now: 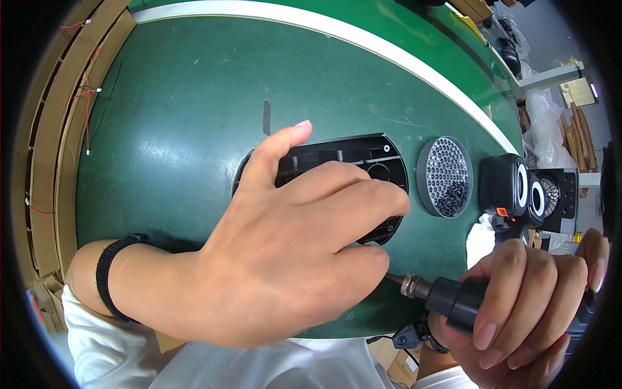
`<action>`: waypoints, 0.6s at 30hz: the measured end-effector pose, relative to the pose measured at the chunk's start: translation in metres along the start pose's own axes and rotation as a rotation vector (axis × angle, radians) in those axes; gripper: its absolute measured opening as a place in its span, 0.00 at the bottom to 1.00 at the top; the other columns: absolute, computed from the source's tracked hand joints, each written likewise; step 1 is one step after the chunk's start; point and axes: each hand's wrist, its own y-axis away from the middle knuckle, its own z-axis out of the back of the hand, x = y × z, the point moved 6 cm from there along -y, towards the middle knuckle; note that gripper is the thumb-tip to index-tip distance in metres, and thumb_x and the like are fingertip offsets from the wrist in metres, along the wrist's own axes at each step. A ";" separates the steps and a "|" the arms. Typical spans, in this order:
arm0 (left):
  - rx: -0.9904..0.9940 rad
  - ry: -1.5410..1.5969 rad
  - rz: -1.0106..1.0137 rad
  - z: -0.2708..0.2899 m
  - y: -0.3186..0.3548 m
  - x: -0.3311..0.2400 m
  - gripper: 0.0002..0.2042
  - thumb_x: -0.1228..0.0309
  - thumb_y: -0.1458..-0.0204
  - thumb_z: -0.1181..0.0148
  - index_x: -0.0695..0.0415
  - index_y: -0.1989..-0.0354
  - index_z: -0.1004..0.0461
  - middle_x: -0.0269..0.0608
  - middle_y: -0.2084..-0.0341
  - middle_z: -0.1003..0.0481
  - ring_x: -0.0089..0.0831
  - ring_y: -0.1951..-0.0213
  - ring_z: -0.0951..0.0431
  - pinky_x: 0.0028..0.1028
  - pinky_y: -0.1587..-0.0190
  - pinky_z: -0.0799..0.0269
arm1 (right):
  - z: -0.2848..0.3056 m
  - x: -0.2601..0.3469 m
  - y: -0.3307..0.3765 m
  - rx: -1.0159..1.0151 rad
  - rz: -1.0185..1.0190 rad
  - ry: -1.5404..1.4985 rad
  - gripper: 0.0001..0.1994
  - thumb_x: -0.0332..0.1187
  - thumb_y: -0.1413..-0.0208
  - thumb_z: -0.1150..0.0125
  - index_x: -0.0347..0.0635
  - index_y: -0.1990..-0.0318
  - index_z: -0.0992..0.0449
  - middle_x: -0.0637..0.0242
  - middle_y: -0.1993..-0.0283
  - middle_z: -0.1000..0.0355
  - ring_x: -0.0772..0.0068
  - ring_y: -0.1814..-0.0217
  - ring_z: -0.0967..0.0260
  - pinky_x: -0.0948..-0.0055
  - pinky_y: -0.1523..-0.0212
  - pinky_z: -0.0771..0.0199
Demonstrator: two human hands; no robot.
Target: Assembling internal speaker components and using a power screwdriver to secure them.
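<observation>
At the far left, upright cardboard walls (46, 162) edge the green table (168, 129), with thin red wires (87, 123) hanging over them. A dark tape-like strip (266, 117) lies flat on the table's middle.

Next, we see the left hand (285, 240), a black wristband (103, 279) above its wrist, reaching in from the left. It spreads palm down across a black housing (337, 150), its thumb pointing toward the far side, a pose that seems meant to steady the part. The fingertips are hidden, so we cannot tell whether this grip is clamped or only resting. The housing lies at the middle of the table, mostly covered.

Right of it stands a round grey dish (422, 175), small black screws (453, 198) gathered on its near side, probably set there for easy reach.

Nearer us, a dark screwdriver (457, 305) points left, its tip just beside the left hand's knuckles. The right hand (518, 305) holds it with its grip closed around the body, likely for control. Beyond, black ring-faced devices (502, 185) stand grouped at the far right.
</observation>
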 end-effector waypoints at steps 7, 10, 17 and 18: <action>0.190 -0.102 0.142 0.020 -0.006 0.004 0.34 0.66 0.79 0.20 0.52 0.53 0.20 0.53 0.39 0.32 0.49 0.44 0.29 0.55 0.41 0.39 | 0.012 0.003 0.012 -0.130 0.070 -0.066 0.12 0.29 0.43 0.42 0.41 0.57 0.40 0.75 0.77 0.38 0.77 0.79 0.38 0.75 0.65 0.30; 0.107 -0.059 0.171 0.016 0.001 0.023 0.37 0.69 0.81 0.19 0.54 0.51 0.23 0.57 0.41 0.33 0.57 0.46 0.29 0.46 0.46 0.30 | 0.031 0.010 0.029 -0.194 0.093 -0.089 0.13 0.27 0.44 0.42 0.40 0.57 0.41 0.75 0.77 0.39 0.79 0.81 0.39 0.76 0.65 0.31; 0.046 -0.223 0.083 -0.004 0.009 0.022 0.31 0.74 0.76 0.24 0.55 0.54 0.22 0.55 0.44 0.30 0.50 0.57 0.24 0.39 0.61 0.23 | 0.021 -0.010 0.008 -0.284 0.243 -0.177 0.16 0.25 0.45 0.43 0.40 0.54 0.44 0.75 0.78 0.39 0.80 0.81 0.40 0.76 0.67 0.32; 0.018 -0.224 0.053 -0.004 0.009 0.022 0.29 0.75 0.75 0.26 0.55 0.56 0.21 0.55 0.45 0.29 0.49 0.59 0.24 0.38 0.62 0.23 | 0.018 -0.017 0.006 -0.294 0.238 -0.181 0.17 0.25 0.44 0.43 0.41 0.53 0.45 0.75 0.77 0.39 0.80 0.80 0.39 0.75 0.66 0.32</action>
